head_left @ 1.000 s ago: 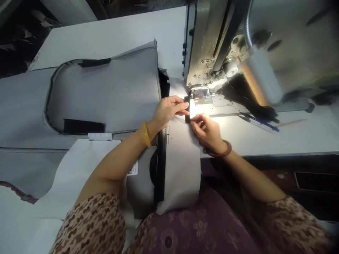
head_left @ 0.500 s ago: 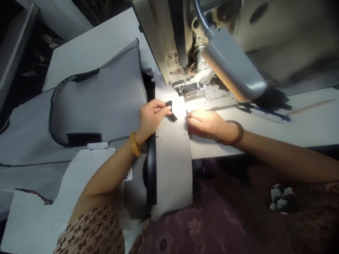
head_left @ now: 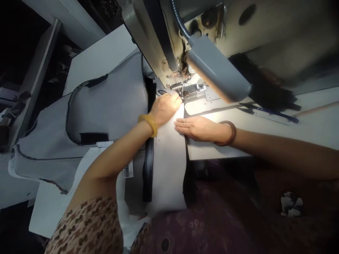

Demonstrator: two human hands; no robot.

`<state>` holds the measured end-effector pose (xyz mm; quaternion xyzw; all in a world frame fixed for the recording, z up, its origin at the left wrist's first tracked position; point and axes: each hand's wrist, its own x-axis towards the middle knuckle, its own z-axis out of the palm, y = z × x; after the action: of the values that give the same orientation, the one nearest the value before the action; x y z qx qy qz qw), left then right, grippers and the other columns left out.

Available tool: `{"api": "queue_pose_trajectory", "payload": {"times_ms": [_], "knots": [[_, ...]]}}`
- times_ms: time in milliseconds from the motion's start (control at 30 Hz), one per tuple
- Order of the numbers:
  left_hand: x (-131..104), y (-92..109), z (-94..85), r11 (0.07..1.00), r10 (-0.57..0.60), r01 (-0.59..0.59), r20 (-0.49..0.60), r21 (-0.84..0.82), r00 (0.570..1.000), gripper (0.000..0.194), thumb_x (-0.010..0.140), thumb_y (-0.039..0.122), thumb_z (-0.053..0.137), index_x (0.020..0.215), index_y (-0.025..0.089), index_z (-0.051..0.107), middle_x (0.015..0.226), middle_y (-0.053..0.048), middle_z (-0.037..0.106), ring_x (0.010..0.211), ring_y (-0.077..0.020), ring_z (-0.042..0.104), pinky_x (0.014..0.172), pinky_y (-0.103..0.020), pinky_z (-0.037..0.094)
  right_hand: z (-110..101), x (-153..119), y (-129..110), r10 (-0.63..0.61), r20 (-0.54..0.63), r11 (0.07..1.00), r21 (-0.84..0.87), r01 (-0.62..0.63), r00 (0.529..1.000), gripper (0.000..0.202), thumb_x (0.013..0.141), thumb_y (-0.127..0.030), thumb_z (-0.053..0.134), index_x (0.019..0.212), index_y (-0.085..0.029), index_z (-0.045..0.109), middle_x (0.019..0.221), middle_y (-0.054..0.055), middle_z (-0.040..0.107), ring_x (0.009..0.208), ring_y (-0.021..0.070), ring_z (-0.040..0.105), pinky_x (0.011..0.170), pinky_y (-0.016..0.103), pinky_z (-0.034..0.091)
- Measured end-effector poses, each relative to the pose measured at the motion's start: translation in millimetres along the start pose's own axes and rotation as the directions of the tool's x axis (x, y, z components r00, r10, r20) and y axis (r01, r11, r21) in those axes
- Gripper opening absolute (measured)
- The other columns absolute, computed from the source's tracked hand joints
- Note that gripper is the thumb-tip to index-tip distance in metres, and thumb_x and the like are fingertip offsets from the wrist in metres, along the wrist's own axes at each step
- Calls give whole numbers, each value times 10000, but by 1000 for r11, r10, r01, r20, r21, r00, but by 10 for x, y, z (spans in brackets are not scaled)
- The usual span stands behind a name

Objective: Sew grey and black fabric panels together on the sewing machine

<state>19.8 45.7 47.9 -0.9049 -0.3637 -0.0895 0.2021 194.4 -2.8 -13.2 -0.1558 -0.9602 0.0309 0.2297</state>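
In the head view my left hand (head_left: 166, 107) is closed at the sewing machine's presser foot (head_left: 180, 91), its fingertips bent down onto the pale fabric panel (head_left: 168, 169). A small black strip (head_left: 162, 92) shows as a loop past its knuckles; the rest is hidden under the fingers. Lying flat, my right hand (head_left: 197, 128) has its fingers stretched over the panel's right edge, just in front of the machine bed. The panel runs from the foot down to my lap, with a black stitched band (head_left: 148, 173) along its left side.
A grey padded fabric piece (head_left: 111, 109) covers the table to the left. The grey lamp (head_left: 218, 68) hangs low over the machine bed. Thread snips (head_left: 272, 114) lie on the right of the table (head_left: 219, 150). A white barcode label (head_left: 128, 169) shows below my left forearm.
My left hand has moved up and right with the black strip to the presser foot. My right hand has flattened and shifted left onto the panel. The view has shifted somewhat.
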Motion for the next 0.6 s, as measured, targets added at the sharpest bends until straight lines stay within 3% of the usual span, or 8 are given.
{"api": "queue_pose_trajectory", "payload": {"times_ms": [133, 267, 367, 600], "knots": [[57, -36, 227, 989, 31, -44, 92, 139, 995, 289, 881, 94, 398, 770, 125, 663, 780, -92, 652, 677, -182, 576, 569, -298, 340, -37, -29, -14, -54, 46, 997, -55, 57, 997, 453, 913, -52, 240, 1251, -65, 542, 1298, 146, 568, 1240, 170, 503, 1042, 344, 449], [-32, -74, 233, 985, 75, -91, 110, 146, 991, 267, 905, 120, 412, 882, 142, 677, 799, -77, 651, 700, -191, 583, 568, -306, 328, -46, -41, -27, -64, 61, 997, -49, 67, 996, 436, 874, -122, 382, 1274, -12, 514, 1301, 196, 553, 1251, 237, 495, 1039, 376, 450], [-55, -81, 231, 996, 20, -27, 76, 83, 997, 278, 929, 172, 411, 919, 165, 689, 797, -64, 651, 676, -176, 570, 563, -303, 315, -18, -36, -23, -88, 46, 994, -65, 91, 995, 437, 862, -149, 431, 1255, 20, 519, 1273, 218, 564, 1242, 269, 501, 1042, 383, 446], [24, -57, 253, 996, -86, 89, 88, -29, 992, 274, 918, 204, 444, 806, 163, 690, 800, -73, 646, 636, -158, 546, 567, -294, 323, -26, -28, -10, -105, 63, 968, -222, 117, 992, 447, 945, -49, 219, 1222, -38, 569, 1243, 157, 606, 1221, 200, 532, 1028, 335, 473]]}}
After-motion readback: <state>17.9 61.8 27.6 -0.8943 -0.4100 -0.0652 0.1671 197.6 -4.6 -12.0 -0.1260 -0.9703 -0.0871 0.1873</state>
